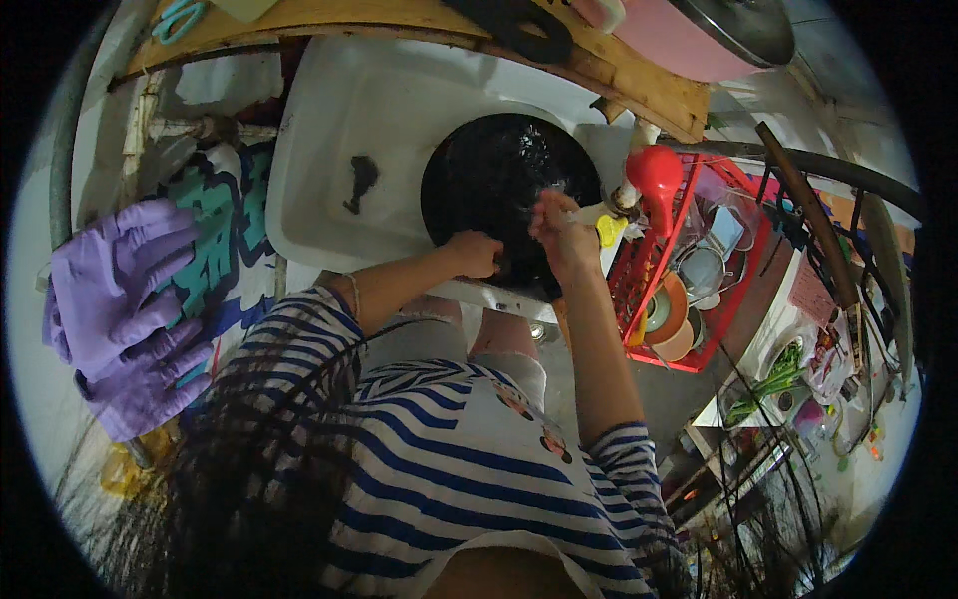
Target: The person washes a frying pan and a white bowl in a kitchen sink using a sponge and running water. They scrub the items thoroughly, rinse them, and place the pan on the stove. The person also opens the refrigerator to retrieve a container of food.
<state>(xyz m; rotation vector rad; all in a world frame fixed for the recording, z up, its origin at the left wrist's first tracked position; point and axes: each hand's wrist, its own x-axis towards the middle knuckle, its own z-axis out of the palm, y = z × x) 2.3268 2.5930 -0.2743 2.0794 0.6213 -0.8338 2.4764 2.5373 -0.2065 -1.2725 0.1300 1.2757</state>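
A round black pan [479, 180], probably a wok, rests in the right part of a white sink [322, 150]. Wet glints show on its inner surface. My left hand [475, 253] is closed at the pan's near edge and appears to grip it there; the exact hold is hidden by the fingers. Over the right side of the pan is my right hand [566, 228], its fingers bent and blurred. Whether it holds anything cannot be seen. A small dark object [363, 182] lies on the sink bottom, left of the pan.
A red plastic basket [696, 359] with bowls and a red ladle [657, 176] stands at the right. Purple rubber gloves [120, 284] hang at the left. Beyond the sink, a wooden shelf [359, 19] carries a pink pot [666, 37]. Leafy greens [771, 385] lie at lower right.
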